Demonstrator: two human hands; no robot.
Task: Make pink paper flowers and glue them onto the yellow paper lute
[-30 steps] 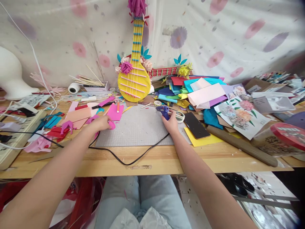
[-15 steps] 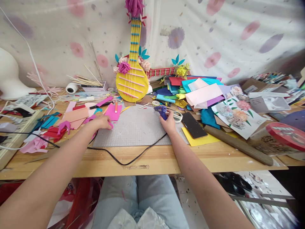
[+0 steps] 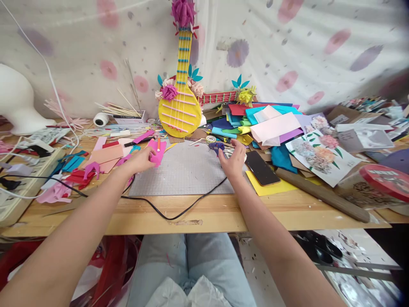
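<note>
My left hand [image 3: 143, 160] is over the left part of the grey cutting mat [image 3: 182, 172], its fingers loosely bent and apart at the edge of a magenta paper sheet [image 3: 162, 157]. An orange-and-white pen [image 3: 159, 144] lies on that sheet. No held thing shows in these fingers. On the mat's right side, my right hand [image 3: 234, 160] has its fingers spread, with nothing in them. The blue glue gun [image 3: 216, 147] rests just left of it, its black cord [image 3: 204, 195] looping toward the table's front edge.
Paper scraps [image 3: 104, 155] and a power strip [image 3: 35, 181] are on the left. A yellow paper instrument [image 3: 180, 111] leans at the back. To the right are a phone [image 3: 262, 167], coloured paper [image 3: 273, 128], a wooden stick [image 3: 322, 196] and a red-lidded tub [image 3: 373, 187].
My right hand has let go of the glue gun and opened beside it. My left hand has moved slightly up and right to the magenta sheet; the pink scrap no longer shows at its fingers.
</note>
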